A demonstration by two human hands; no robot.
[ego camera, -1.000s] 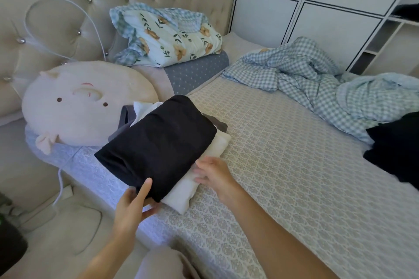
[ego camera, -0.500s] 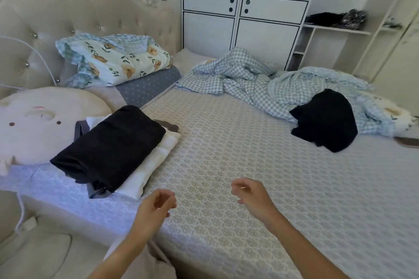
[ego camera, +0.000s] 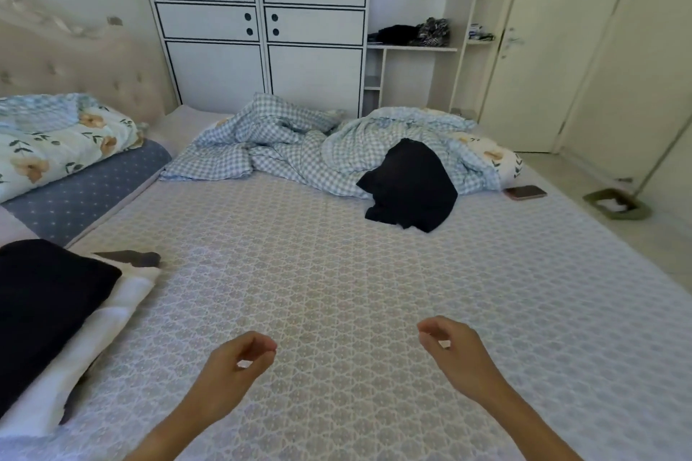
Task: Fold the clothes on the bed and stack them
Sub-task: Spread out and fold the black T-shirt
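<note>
Both hands off the stack (ego camera: 56, 329) now, view swung twd black garment (ego camera: 410, 185) at 1 o'clock on bed (ego camera: 337, 273). Left hand (ego camera: 236, 367) & right hand (ego camera: 449, 352) loosely curled, empty. Garment soft, light, floppy; prob. pinch at top edge/shoulders.

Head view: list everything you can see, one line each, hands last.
bed: one, pale patterned cover, fills the middle
stack of folded clothes: one, black on white, left edge
black garment: one, unfolded, far right, lying partly on the quilt
checked quilt: one, blue-white, crumpled, far side
floral pillow: one, left by the headboard
phone: one, dark, right edge of the bed
wardrobe: one, white, behind
left hand: empty, loosely curled
right hand: empty, loosely curled
</note>
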